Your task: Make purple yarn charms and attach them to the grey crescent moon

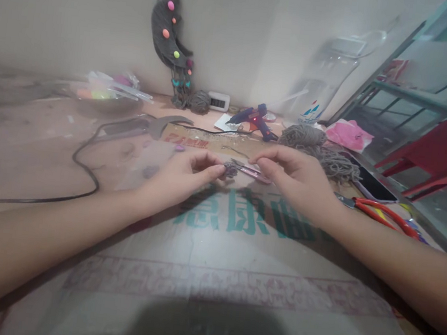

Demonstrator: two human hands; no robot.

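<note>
- Left grip: the left hand (pixel 184 176) pinched a small grey yarn bundle (pixel 230 169) between thumb and forefinger.
- Right grip: the thumb and forefinger of the right hand (pixel 300 179) were drawn together just beside the bundle; whether they held a strand could not be determined.
- Bundle position: it was held above the printed cardboard (pixel 194 245), between both hands.
- Completed: the yarn appeared already gathered into a compact shape, judged a partly worked piece.
- Outstanding: the bundle had not been set down; its finish was too blurred to verify.
- Cutting tool: pink-handled snips (pixel 260 177) lay between the hands, unheld.
- Stock: a grey yarn skein (pixel 303 137) lay beyond the right hand, apparently leaving ample material.
- Adhesive: a glue gun (pixel 255 120) showed a lit red indicator and was unheld.
- Reference: a crescent-shaped hanging (pixel 162 26) with coloured balls hung on the wall, seemingly complete.
</note>
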